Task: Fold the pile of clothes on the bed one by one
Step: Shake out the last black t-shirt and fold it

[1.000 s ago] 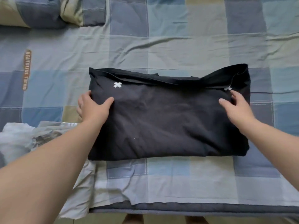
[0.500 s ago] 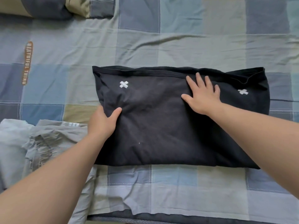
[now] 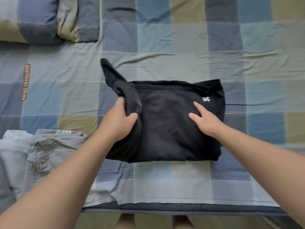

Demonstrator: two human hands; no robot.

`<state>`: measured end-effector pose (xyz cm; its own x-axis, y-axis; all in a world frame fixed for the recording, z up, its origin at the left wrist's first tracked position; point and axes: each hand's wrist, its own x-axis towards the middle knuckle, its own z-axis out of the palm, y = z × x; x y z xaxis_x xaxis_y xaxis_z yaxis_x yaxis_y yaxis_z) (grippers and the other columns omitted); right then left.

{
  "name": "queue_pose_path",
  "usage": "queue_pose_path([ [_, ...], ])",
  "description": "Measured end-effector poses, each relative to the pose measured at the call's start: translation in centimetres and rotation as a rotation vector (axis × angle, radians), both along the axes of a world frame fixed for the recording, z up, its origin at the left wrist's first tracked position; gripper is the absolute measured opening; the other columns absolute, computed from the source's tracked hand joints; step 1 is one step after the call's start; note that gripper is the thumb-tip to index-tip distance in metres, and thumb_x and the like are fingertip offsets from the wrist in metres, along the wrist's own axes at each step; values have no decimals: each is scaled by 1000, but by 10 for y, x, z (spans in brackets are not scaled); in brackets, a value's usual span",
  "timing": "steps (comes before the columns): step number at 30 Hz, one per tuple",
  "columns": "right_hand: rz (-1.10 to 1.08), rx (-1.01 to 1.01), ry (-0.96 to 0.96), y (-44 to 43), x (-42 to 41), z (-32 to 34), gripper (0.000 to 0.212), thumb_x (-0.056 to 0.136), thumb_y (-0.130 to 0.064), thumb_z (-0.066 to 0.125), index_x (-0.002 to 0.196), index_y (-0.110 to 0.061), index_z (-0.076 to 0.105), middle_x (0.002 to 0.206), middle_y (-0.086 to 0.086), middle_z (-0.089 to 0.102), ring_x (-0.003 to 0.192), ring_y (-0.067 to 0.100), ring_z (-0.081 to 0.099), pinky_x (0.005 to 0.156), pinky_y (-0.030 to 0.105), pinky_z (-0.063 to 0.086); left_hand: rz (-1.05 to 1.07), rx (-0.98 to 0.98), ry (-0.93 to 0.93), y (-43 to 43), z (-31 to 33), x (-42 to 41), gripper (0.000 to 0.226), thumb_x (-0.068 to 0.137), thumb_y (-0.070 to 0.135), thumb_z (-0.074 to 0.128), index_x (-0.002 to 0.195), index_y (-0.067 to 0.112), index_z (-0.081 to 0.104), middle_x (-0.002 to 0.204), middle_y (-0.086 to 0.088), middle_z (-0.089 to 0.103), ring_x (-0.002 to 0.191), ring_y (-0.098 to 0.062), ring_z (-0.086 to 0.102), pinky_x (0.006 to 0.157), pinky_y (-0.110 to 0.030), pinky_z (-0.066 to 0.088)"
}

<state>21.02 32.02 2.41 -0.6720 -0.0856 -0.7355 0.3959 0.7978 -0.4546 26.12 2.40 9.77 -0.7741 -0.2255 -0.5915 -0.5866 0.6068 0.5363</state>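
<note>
While the black garment (image 3: pixel 173 129) lies folded as a broad block across the middle of the bed (image 3: pixel 165 184), rather nearer the near edge than the far one, its left end is held up off the sheet. That end is gripped by the left hand (image 3: pixel 118 124): the thumb is laid over the top of the cloth and the other fingers are curled round the fold from the outside. From this grip a loose strip of the fabric stands up and points toward the far left.

The right part of the garment is pressed flat by the right hand (image 3: pixel 206 121). Its forefinger and thumb are held straight and spread apart on the cloth; how the remaining fingers lie cannot be told. A small white cross (image 3: pixel 206 99) is seen on the fabric just beyond the forefinger.

A rumpled pile of grey clothes (image 3: pixel 41 154) is heaped at the near left corner, apart from the black garment. Pillows (image 3: pixel 33 22) are set at the far left corner, and an orange label (image 3: pixel 25 81) is sewn on the sheet near the left edge.
</note>
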Motion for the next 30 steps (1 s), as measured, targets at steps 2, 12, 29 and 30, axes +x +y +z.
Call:
queue_pose_path([
  [2, -49, -34, -8, 25, -2, 7, 63, 103, -44, 48, 159, -39, 20, 164, -7, 28, 149, 18, 29, 118, 34, 25, -81, 22, -38, 44, 11, -13, 25, 94, 27, 58, 115, 20, 46, 100, 2, 62, 93, -22, 61, 69, -33, 44],
  [12, -376, -78, 125, 162, 4, -4, 54, 103, -32, 52, 154, -26, 37, 153, 5, 46, 138, 20, 45, 113, 32, 31, -159, 236, -201, 272, -55, -32, 52, 92, 33, 60, 139, 25, 38, 111, 5, 61, 101, -25, 61, 87, -37, 52],
  [29, 181, 171, 273, 93, 31, -83, 94, 92, -58, 59, 159, -41, -4, 165, -4, -25, 153, 32, -11, 119, 65, 9, 344, 44, -27, 146, -135, -7, 90, 82, 36, 82, 150, 24, 24, 144, -2, 48, 125, -24, 53, 105, -37, 43],
  [30, 14, 164, 281, 91, 29, -80, 101, 88, -56, 66, 160, -35, -2, 167, 2, -17, 153, 34, -1, 121, 60, 13, 428, 88, -49, 144, -136, -9, 87, 82, 37, 82, 147, 22, 26, 136, 0, 52, 117, -23, 56, 101, -36, 45],
])
